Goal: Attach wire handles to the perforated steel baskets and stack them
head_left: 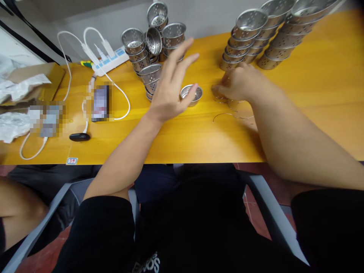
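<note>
My left hand (pixel 174 83) is raised with its fingers spread and nothing in it, between a stack of perforated metal cups (pixel 150 74) and a single small metal cup (pixel 195 99) on the table. My right hand (pixel 237 83) is bent down over thin copper-coloured wire loops (pixel 222 99), its fingers closed at the wire. Loose wire ends (pixel 223 115) lie on the yellow table (pixel 182 142) just in front of it. The right fingertips are partly blurred, but they touch the wire.
Tall stacks of perforated cups (pixel 273 55) stand behind my right hand, more cups (pixel 133 41) at the back left. A white power strip (pixel 110 62) with cables, a phone (pixel 100 103), a black object (pixel 79 137) and plastic bags (pixel 15 125) lie left. Someone's leg (pixel 22 208) shows lower left.
</note>
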Tool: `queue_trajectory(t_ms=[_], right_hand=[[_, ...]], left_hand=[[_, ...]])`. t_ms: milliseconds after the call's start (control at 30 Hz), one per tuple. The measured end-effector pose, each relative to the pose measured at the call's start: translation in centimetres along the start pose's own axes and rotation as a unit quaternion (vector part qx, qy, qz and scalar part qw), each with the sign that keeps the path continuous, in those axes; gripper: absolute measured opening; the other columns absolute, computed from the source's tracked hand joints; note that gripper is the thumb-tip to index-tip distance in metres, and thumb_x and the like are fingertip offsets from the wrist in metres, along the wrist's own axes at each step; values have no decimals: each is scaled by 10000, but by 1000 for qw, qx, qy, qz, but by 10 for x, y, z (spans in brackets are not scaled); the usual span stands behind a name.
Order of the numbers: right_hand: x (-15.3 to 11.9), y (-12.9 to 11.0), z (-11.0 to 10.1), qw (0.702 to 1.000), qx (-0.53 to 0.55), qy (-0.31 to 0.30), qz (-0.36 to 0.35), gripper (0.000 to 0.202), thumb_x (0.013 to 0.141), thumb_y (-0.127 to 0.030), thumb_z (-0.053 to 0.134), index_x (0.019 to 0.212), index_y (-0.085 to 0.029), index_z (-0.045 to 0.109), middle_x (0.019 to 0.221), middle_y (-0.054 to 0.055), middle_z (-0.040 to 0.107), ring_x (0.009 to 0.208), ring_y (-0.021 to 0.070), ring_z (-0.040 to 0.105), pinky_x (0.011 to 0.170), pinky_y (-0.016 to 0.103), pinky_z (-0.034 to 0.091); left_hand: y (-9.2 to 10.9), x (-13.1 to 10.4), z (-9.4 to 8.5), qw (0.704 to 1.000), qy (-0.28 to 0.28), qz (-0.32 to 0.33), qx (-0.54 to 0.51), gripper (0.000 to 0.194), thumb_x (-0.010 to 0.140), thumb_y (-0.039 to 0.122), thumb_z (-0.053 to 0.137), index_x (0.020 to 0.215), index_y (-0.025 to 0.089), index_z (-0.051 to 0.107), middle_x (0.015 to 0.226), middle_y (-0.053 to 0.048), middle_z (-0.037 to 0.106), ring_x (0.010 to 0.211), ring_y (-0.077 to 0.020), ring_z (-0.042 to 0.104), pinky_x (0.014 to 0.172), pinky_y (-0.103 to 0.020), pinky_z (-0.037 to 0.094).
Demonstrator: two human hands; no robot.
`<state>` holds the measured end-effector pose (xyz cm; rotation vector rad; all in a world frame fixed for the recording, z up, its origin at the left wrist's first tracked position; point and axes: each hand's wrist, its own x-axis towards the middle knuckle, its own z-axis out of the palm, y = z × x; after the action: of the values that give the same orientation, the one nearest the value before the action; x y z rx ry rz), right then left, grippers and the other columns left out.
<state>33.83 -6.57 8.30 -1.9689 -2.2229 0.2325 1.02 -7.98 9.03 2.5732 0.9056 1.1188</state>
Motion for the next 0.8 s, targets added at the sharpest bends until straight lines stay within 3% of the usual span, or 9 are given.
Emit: queue_trajectory(t_ms=[100,167,267,400,467,533,600,667,800], right_hand=[[-8,-15,-9,999,-21,9,31,395,1283,-376,810,1500,-61,907,1664,375,772,1589,533,736,1321,591,592],[-11,-23,-12,1000,-11,28,11,353,1281,-279,750,1523,-65,892,1663,358,778,1594,507,739,1330,559,584],[-13,-29,-13,998,12,50,-21,332,1270,-216,692,1493,-60,882,1620,351,782,1594,492,732,1365,546,562],[-14,-32,-9,979,112,54,-160,247,1175,-194,754,1404,-182,846,1529,273,785,1413,410,773,1351,505,588],[-16,-35,-4,955,162,40,-243,178,1121,-328,843,1291,-280,823,1445,202,792,1320,413,782,1299,548,638],[-17,-41,5,938,186,24,-292,223,1087,-502,888,1212,-334,810,1386,143,796,1269,432,796,1250,617,676],[-16,-46,17,933,192,21,-304,277,1101,-608,878,1192,-354,819,1371,117,807,1264,450,812,1237,671,687],[-12,-49,29,939,193,34,-284,291,1154,-651,861,1207,-365,840,1386,121,822,1301,472,814,1258,704,678],[0,-46,47,950,196,75,-230,296,1218,-681,849,1313,-401,863,1428,145,830,1415,517,778,1312,761,654]], left_hand=[[-15,4,-20,992,111,-23,63,656,1226,712,579,1824,484,434,2105,-3,403,2102,-276,-39,1753,-616,95],[-40,4,-26,984,151,-58,73,813,1158,745,690,1843,425,390,2095,-32,430,2089,-319,-120,1740,-661,-10],[-80,-2,-28,974,133,-158,91,946,1129,750,726,1895,341,353,1994,-57,599,2068,-320,6,1721,-670,-45],[-127,-12,-18,974,-12,-210,82,747,1144,969,433,1798,614,498,1775,31,797,2054,-210,140,1593,-754,321],[-143,-13,-11,969,62,-237,32,913,1062,1056,550,1816,553,440,1800,37,775,1934,-355,392,1553,-791,367],[-148,-11,-5,956,133,-260,20,1090,971,1083,697,1830,495,376,1851,13,727,1802,-398,516,1554,-764,372],[-140,-10,-5,959,125,-250,51,986,1080,1032,605,1878,507,361,1898,11,692,1903,-378,407,1592,-747,307],[-125,-9,-10,963,108,-230,86,820,1200,922,483,1918,541,371,1903,24,694,2008,-335,253,1633,-734,246],[-105,-7,-17,962,187,-186,66,966,1147,834,718,1942,494,290,1997,41,596,1952,-330,390,1700,-650,260]])
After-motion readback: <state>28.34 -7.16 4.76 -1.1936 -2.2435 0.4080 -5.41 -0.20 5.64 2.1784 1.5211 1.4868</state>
